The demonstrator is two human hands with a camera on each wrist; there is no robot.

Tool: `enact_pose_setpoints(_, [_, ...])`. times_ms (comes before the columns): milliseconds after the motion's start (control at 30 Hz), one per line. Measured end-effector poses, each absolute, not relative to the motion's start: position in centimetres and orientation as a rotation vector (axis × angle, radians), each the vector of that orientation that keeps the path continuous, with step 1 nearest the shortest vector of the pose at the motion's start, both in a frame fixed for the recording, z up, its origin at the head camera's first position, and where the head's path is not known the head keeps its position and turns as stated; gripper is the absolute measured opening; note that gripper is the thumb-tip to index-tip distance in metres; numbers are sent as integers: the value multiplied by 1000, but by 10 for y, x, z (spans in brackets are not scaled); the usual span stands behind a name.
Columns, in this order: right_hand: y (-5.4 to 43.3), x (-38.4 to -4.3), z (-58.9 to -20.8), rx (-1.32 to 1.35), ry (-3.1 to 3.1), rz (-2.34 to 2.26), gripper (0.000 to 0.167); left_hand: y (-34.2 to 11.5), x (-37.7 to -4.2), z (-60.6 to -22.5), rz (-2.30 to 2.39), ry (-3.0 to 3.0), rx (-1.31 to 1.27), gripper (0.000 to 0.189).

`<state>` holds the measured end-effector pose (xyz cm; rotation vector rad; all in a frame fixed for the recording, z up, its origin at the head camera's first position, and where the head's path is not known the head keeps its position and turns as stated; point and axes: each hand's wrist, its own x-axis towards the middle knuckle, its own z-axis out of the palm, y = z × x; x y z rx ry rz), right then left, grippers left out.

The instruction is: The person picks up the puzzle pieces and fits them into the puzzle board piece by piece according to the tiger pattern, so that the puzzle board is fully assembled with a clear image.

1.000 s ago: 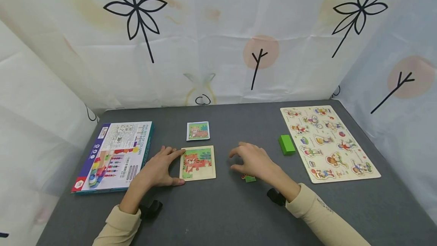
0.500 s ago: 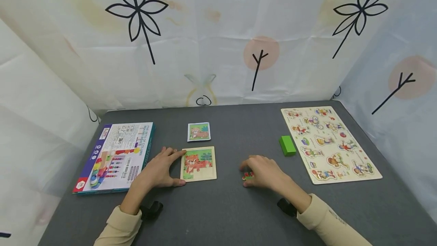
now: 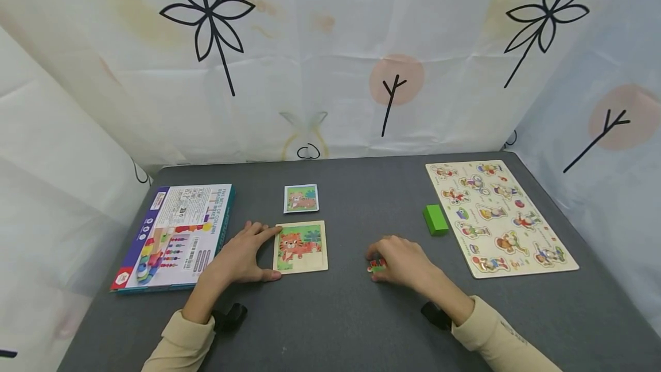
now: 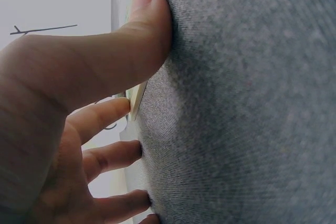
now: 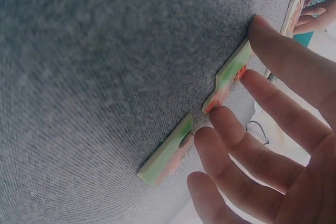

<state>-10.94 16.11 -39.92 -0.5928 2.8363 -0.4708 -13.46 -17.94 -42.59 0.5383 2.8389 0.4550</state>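
Note:
A square wooden puzzle board [image 3: 300,247] with a partly filled tiger picture lies in front of me. My left hand [image 3: 240,254] rests beside it, thumb and index finger spread and touching its left corners. To the right, my right hand [image 3: 403,260] pinches a small red-and-green puzzle piece [image 3: 377,266] on the table. In the right wrist view the thumb is at one end of that puzzle piece [image 5: 228,77] and fingertips touch its other side. A second puzzle piece [image 5: 168,150], green and pink, lies beside it under the fingers, hidden in the head view.
A tiger picture card [image 3: 301,198] lies behind the board. A printed box [image 3: 178,237] is at the left. A green block [image 3: 435,220] stands near a large wooden puzzle board [image 3: 501,217] at the right. White printed cloth [image 3: 320,62] encloses the grey table [image 3: 330,326].
My right hand has come down and slightly right from above the table onto the puzzle piece, and its fingers have closed in on it. The left hand and board have stayed put.

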Motion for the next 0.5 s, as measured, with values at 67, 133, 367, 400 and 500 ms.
enact_pose_setpoints(67, [161, -109, -399, -596, 2833, -481, 26, -180, -134, -426, 454, 2838, 536, 98])
enact_pose_setpoints(133, [161, -109, -398, -602, 2831, -484, 25, -180, -134, -426, 452, 2838, 535, 98])
enact_pose_setpoints(367, [158, -106, -399, -651, 2845, -472, 21, -180, -136, -426, 454, 2842, 537, 97])
enact_pose_setpoints(400, [157, -105, -400, -655, 2851, -473, 21, -180, -135, -426, 455, 2842, 538, 97])
enact_pose_setpoints(500, [154, -104, -401, -681, 2868, -482, 20, -181, -135, -427, 457, 2841, 548, 98])
